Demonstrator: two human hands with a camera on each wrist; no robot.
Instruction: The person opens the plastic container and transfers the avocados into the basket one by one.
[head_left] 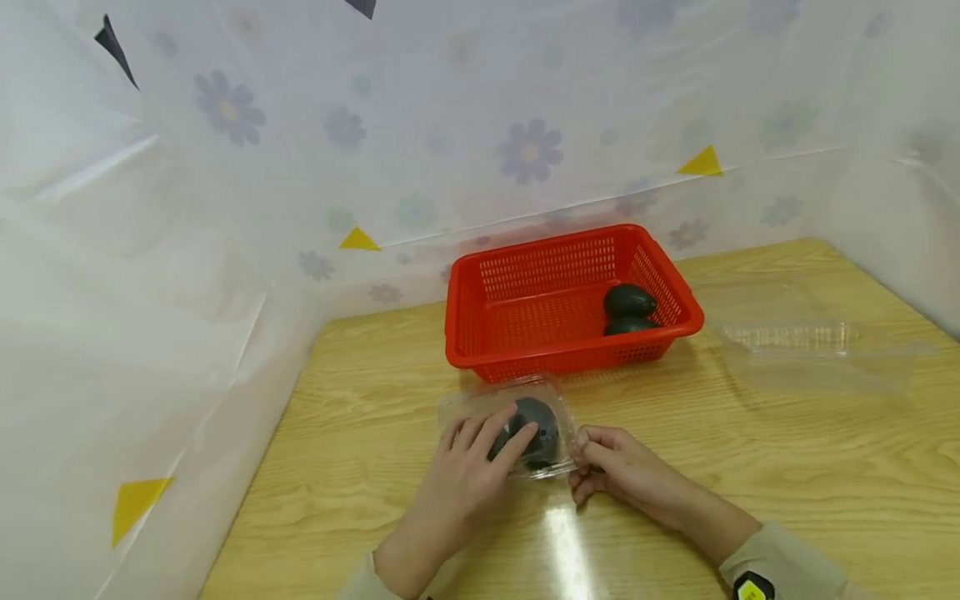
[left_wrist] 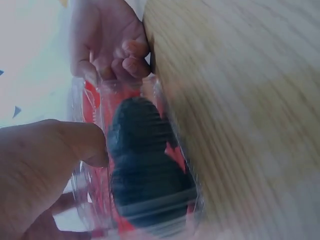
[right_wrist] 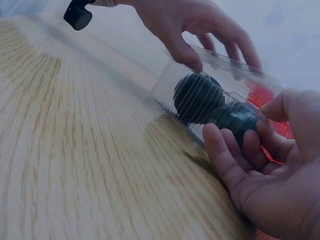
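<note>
A clear plastic clamshell box (head_left: 468, 405) lies closed on the table in front of the basket, with dark avocados (head_left: 542, 429) showing through its lid; two show in the right wrist view. My left hand (head_left: 474, 457) rests over the lid, fingers spread and thumb toward the near edge. At the box's right end my right hand (head_left: 618, 468) pinches the rim between thumb and index finger. The other fingers of that right hand (right_wrist: 265, 170) curl loosely below the rim. Ribbed clear plastic (right_wrist: 187, 102) forms the near wall of the box.
Behind the box stands a red plastic basket (head_left: 525, 360) with two dark avocados (head_left: 628, 300) at its right end. Another clear plastic container (head_left: 817, 367) sits on the wooden table (head_left: 360, 467) at the right. A flowered plastic sheet (head_left: 420, 125) hangs behind and to the left.
</note>
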